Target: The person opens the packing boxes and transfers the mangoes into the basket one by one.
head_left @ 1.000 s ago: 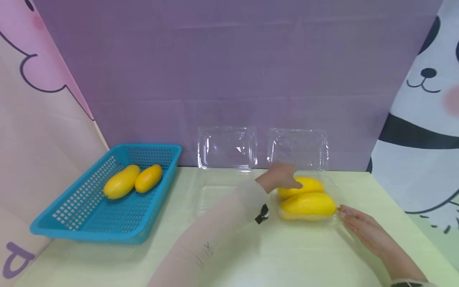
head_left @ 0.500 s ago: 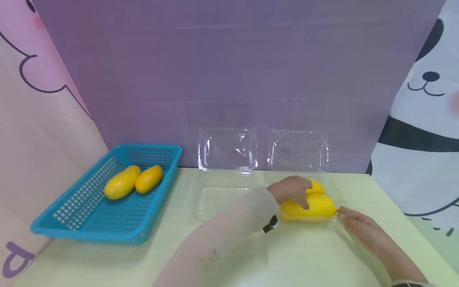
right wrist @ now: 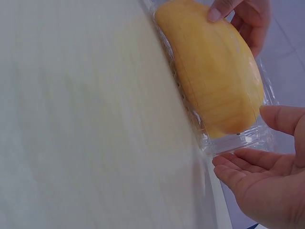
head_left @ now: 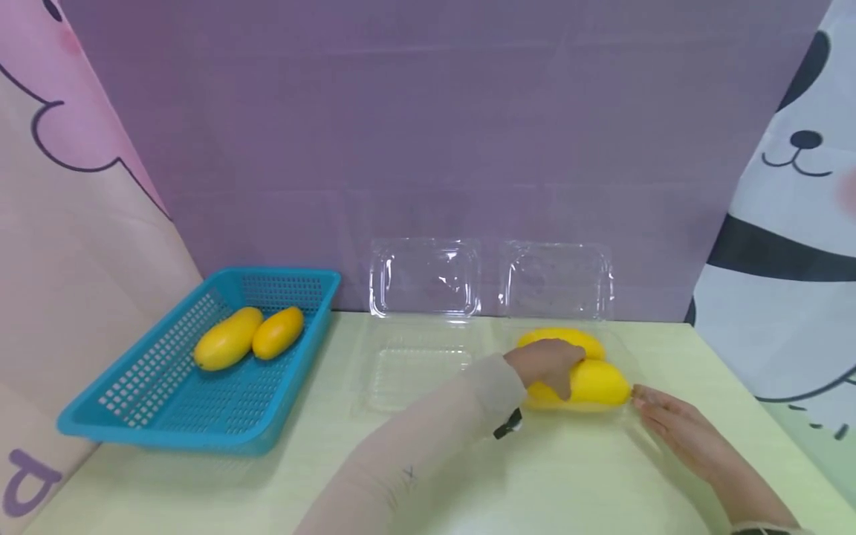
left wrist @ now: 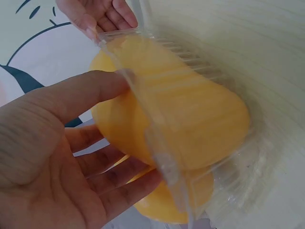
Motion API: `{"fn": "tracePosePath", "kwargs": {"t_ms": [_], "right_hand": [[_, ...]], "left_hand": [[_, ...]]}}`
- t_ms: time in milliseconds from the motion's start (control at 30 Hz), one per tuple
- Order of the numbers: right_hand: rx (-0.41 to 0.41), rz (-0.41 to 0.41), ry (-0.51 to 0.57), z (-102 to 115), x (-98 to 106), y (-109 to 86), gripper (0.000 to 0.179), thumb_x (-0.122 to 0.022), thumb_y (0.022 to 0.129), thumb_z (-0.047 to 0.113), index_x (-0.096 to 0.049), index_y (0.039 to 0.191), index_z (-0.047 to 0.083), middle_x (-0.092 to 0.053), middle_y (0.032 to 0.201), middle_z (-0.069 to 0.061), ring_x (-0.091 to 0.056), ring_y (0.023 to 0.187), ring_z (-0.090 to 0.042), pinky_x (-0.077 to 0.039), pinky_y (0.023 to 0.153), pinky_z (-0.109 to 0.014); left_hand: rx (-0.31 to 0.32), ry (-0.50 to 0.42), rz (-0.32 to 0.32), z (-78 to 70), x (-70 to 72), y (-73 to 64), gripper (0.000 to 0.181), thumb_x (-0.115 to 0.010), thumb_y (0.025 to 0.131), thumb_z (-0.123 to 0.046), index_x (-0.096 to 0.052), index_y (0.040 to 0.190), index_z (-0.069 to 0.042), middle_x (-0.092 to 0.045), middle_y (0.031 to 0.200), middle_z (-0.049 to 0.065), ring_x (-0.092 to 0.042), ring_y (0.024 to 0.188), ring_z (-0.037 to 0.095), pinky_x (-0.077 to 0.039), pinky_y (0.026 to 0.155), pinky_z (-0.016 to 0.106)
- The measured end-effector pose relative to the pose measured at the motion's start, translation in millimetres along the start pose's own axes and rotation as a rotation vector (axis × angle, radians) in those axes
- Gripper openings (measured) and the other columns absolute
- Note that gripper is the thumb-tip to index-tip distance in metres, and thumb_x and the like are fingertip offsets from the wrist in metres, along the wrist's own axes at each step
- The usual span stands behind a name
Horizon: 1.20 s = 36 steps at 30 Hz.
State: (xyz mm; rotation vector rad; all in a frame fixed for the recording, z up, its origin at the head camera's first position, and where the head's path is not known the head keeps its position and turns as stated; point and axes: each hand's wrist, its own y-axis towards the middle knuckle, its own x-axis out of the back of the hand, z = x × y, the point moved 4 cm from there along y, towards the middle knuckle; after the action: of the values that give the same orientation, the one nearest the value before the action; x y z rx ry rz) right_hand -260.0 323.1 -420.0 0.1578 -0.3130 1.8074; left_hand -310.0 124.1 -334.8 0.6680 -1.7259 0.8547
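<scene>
My left hand (head_left: 545, 365) grips the front yellow oblong melon (head_left: 602, 383), thumb on the near side and fingers over the far side. This melon lies in the base of a clear plastic clamshell box (right wrist: 233, 143) whose lid (head_left: 557, 279) stands up behind it. A second yellow melon (head_left: 555, 339) lies behind the first in the same box, partly hidden by the left hand. My right hand (head_left: 678, 429) pinches the right edge of the box, thumb above the rim and fingers beneath it in the right wrist view.
Left of the filled box stands another clear clamshell (head_left: 421, 364), its lid (head_left: 425, 277) raised. A blue perforated basket (head_left: 227, 438) at the left holds a larger yellow melon (head_left: 229, 339) and a smaller one (head_left: 277, 333). A purple backdrop (head_left: 441, 134) rises behind the table (head_left: 521, 483).
My left hand has come down from the rear melon onto the front one and now grips it. The front melon has shifted slightly right. My right hand has stayed at the box's edge.
</scene>
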Motion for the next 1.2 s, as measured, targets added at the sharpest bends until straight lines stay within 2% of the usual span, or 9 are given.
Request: {"fn": "tracePosePath", "kwargs": {"t_ms": [133, 267, 367, 867, 900, 1033, 1100, 1133, 1200], "right_hand": [[-0.031, 0.000, -0.009, 0.2, -0.5, -0.2, 0.068, -0.042, 0.101, 0.025, -0.007, 0.140, -0.019, -0.003, 0.148, -0.035, -0.039, 0.121, 0.008, -0.040, 0.087, -0.006], [-0.048, 0.000, -0.007, 1.3, -1.1, -0.6, 0.068, -0.041, 0.102, 0.025, -0.006, 0.140, -0.019, -0.001, 0.148, -0.035, -0.021, 0.139, -0.023, -0.041, 0.086, -0.007], [-0.057, 0.002, -0.002, 1.6, -1.6, -1.0, 0.068, -0.040, 0.102, 0.024, -0.004, 0.139, -0.019, 0.000, 0.148, -0.035, -0.005, 0.136, -0.046, -0.041, 0.086, -0.007], [-0.049, -0.020, -0.040, 3.3, -7.7, 0.8, 0.065, -0.039, 0.102, 0.025, -0.009, 0.139, -0.020, -0.003, 0.148, -0.036, -0.007, 0.135, -0.047, -0.040, 0.091, -0.013], [-0.047, -0.022, -0.039, 3.0, -7.5, 0.9, 0.065, -0.039, 0.102, 0.025, -0.009, 0.139, -0.020, -0.004, 0.147, -0.036, -0.017, 0.137, -0.039, -0.040, 0.091, -0.013], [-0.063, -0.025, -0.073, 3.4, -5.8, 1.7, 0.066, -0.039, 0.102, 0.027, -0.010, 0.139, -0.020, -0.006, 0.147, -0.036, -0.020, 0.136, -0.036, -0.041, 0.093, -0.016], [-0.064, -0.026, -0.085, 3.4, -4.7, 2.3, 0.067, -0.038, 0.102, 0.029, -0.010, 0.139, -0.019, -0.007, 0.147, -0.036, -0.030, 0.134, -0.023, -0.041, 0.093, -0.016], [-0.066, -0.020, -0.090, 3.2, -4.6, 2.6, 0.067, -0.038, 0.102, 0.029, -0.009, 0.139, -0.020, -0.006, 0.147, -0.037, -0.023, 0.135, -0.031, -0.041, 0.094, -0.017], [-0.057, -0.012, -0.079, 1.8, -4.7, 3.0, 0.068, -0.037, 0.103, 0.029, -0.008, 0.139, -0.020, -0.004, 0.146, -0.038, -0.033, 0.133, -0.019, -0.041, 0.093, -0.016]], "left_hand": [[0.000, 0.026, 0.006, -1.4, -3.3, 1.8, 0.060, -0.077, 0.078, -0.018, -0.049, 0.130, -0.030, -0.056, 0.113, -0.014, -0.049, 0.094, 0.004, -0.042, 0.089, 0.019], [-0.022, 0.066, 0.008, -2.0, -4.1, 1.8, 0.057, -0.078, 0.077, -0.019, -0.051, 0.126, -0.028, -0.052, 0.105, -0.012, -0.048, 0.088, 0.005, -0.042, 0.080, 0.018], [-0.044, 0.082, 0.011, -1.6, -4.0, 1.9, 0.053, -0.078, 0.077, -0.021, -0.053, 0.123, -0.027, -0.050, 0.103, -0.010, -0.047, 0.086, 0.005, -0.042, 0.077, 0.017], [-0.166, 0.097, -0.062, 12.5, 0.5, 7.8, 0.063, -0.079, 0.075, -0.025, -0.050, 0.131, -0.026, -0.056, 0.113, -0.015, -0.050, 0.098, 0.003, -0.040, 0.089, 0.017], [-0.174, 0.105, -0.067, 13.1, 1.4, 7.5, 0.064, -0.079, 0.076, -0.026, -0.049, 0.132, -0.026, -0.056, 0.115, -0.015, -0.050, 0.099, 0.003, -0.039, 0.091, 0.017], [-0.214, 0.115, -0.087, 12.9, 9.0, 2.1, 0.065, -0.078, 0.076, -0.026, -0.048, 0.134, -0.024, -0.056, 0.119, -0.014, -0.049, 0.102, 0.003, -0.037, 0.095, 0.016], [-0.230, 0.108, -0.096, 12.5, 13.2, -2.7, 0.066, -0.078, 0.077, -0.025, -0.047, 0.135, -0.022, -0.056, 0.120, -0.012, -0.049, 0.103, 0.003, -0.037, 0.096, 0.016], [-0.233, 0.101, -0.095, 12.4, 15.0, -5.1, 0.066, -0.078, 0.076, -0.024, -0.047, 0.135, -0.022, -0.056, 0.119, -0.012, -0.049, 0.102, 0.003, -0.037, 0.095, 0.016], [-0.235, 0.088, -0.092, 12.7, 17.8, -9.6, 0.067, -0.078, 0.076, -0.023, -0.047, 0.135, -0.021, -0.056, 0.118, -0.011, -0.049, 0.101, 0.004, -0.037, 0.094, 0.016]]}}
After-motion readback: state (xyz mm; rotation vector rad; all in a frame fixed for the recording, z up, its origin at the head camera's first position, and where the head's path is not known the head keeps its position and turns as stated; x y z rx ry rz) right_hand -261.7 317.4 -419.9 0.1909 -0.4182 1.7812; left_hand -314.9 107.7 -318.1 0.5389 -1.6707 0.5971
